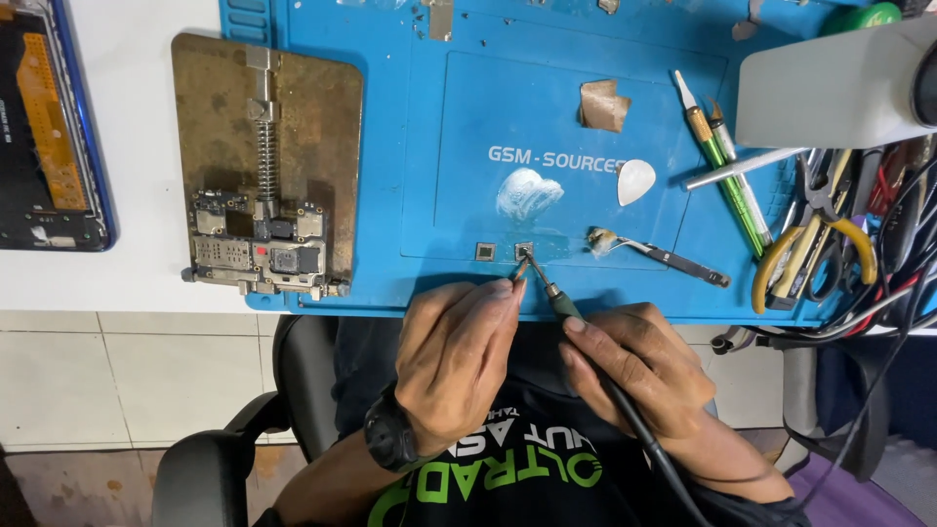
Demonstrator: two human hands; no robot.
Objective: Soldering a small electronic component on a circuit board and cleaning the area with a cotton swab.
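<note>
Head view gives me a blue mat (410, 156) on a white table (137, 146), with white lettering printed across the mat's middle. Just below that lettering sits a white smear (527, 192), and to its right a white pick (634, 181). A brown scrap (603, 104) lies above the lettering. At left, a worn metal jig (268, 156) clamps a circuit board (259, 252) at its lower end, and a dark opened phone (44, 127) with an orange strip lies at the far left edge. A grey block (830, 88) fills the top right, with pliers (800, 254), green-handled tools (727, 161) and cables crowded beneath it.

Two small square chips lie near the mat's front edge: one (484, 251) alone, the other chip (524, 251) right at the tool tips.

My left hand (459, 361) is curled, fingers pinched together on tweezers (520, 269) (mostly hidden by the fingertips), whose tips meet the right-hand chip. My right hand (639, 366) is closed around an iron (558, 298) with a dark cord trailing back over the wrist; its tip also reaches that chip.

Both hands sit close together at the table edge, knuckles up, wrists angled inward from my lap. A black watch (392, 439) is on the left wrist.
</note>
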